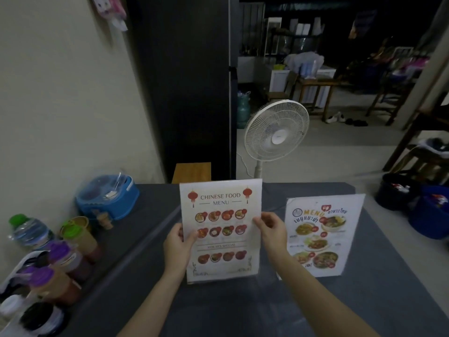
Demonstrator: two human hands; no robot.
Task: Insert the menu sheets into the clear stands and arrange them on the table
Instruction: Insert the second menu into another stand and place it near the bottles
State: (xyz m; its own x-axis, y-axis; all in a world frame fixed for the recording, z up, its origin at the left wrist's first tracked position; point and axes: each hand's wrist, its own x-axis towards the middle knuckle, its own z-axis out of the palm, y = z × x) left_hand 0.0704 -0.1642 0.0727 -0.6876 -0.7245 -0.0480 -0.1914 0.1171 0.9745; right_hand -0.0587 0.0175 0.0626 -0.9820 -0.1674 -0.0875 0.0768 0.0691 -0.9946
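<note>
A Chinese food menu sheet stands upright in a clear stand at the middle of the grey table. My left hand grips its left edge and my right hand grips its right edge, both about halfway up. To the right, a second clear stand with a colourful Thai menu stands on the table, tilted slightly back, with no hand on it.
Along the table's left edge stand a blue basket, a water bottle and several sauce bottles with green and purple caps. A white floor fan stands beyond the table. Blue and black buckets sit on the floor at right.
</note>
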